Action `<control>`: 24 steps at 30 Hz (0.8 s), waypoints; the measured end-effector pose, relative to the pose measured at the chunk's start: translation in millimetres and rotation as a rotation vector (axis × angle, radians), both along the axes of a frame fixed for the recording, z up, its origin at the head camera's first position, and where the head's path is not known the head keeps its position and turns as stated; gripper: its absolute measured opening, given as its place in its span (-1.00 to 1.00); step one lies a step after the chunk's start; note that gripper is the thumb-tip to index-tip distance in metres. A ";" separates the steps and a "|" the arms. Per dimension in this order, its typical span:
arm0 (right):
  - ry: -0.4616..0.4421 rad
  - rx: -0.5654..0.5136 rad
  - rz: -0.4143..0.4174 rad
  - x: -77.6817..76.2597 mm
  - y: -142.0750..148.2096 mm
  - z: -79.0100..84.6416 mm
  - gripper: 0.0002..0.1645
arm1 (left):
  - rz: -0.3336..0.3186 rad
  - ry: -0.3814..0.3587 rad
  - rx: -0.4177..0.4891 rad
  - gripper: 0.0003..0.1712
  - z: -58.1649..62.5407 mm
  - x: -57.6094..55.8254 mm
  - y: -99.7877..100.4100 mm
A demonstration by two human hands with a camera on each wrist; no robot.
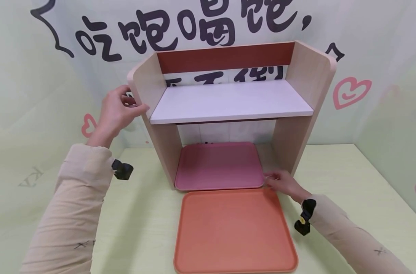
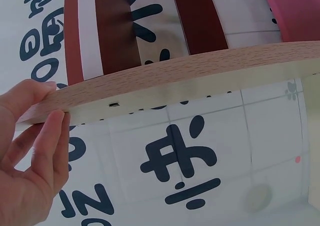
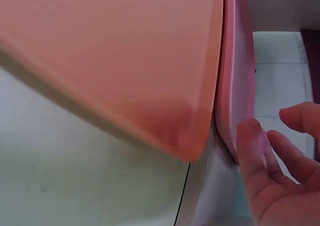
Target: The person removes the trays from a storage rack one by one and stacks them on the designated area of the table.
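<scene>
A small two-tier wooden shelf (image 1: 232,99) with a white board stands at the back of the table. My left hand (image 1: 120,108) pinches the front edge of its left side panel (image 2: 165,79), thumb on one face and fingers on the other. A pink tray (image 1: 220,167) lies in the lower bay, and an orange tray (image 1: 233,232) lies just in front, their edges nearly meeting. My right hand (image 1: 282,182) is at the pink tray's front right corner. In the right wrist view, its fingertips (image 3: 250,131) touch or nearly touch that tray's rim, with the thumb apart.
The pale table (image 1: 348,182) extends on both sides of the shelf. Behind stands a white printed backdrop (image 1: 376,38) with large black characters and pink hearts. The shelf's right panel (image 1: 288,140) rises close behind my right hand.
</scene>
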State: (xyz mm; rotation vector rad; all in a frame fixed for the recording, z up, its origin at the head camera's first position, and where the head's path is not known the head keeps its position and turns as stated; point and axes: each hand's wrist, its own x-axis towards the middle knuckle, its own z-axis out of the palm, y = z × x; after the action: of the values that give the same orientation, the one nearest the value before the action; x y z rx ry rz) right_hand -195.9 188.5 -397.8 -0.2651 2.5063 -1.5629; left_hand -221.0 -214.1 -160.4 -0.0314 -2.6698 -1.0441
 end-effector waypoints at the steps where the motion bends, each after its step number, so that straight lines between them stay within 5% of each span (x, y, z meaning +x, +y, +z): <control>1: 0.009 0.005 -0.008 -3.4 -2.3 -0.1 -0.57 | 0.000 0.001 0.001 -0.31 -0.1 0.1 -0.3; 13: -0.055 -0.084 -0.117 -37.3 -15.0 -21.1 -0.49 | 0.004 0.011 -0.002 -0.31 -1.7 0.7 -0.3; 24: -0.090 -0.078 -0.142 -47.0 -17.4 -29.9 -0.50 | -0.008 0.021 0.005 -0.33 -0.8 0.6 -0.2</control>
State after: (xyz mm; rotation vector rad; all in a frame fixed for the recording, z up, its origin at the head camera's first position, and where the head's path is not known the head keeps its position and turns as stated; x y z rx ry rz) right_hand -243.0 171.1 -427.6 -0.0267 2.4465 -1.6868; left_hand -220.4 -214.3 -161.2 -0.0521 -2.6506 -1.0466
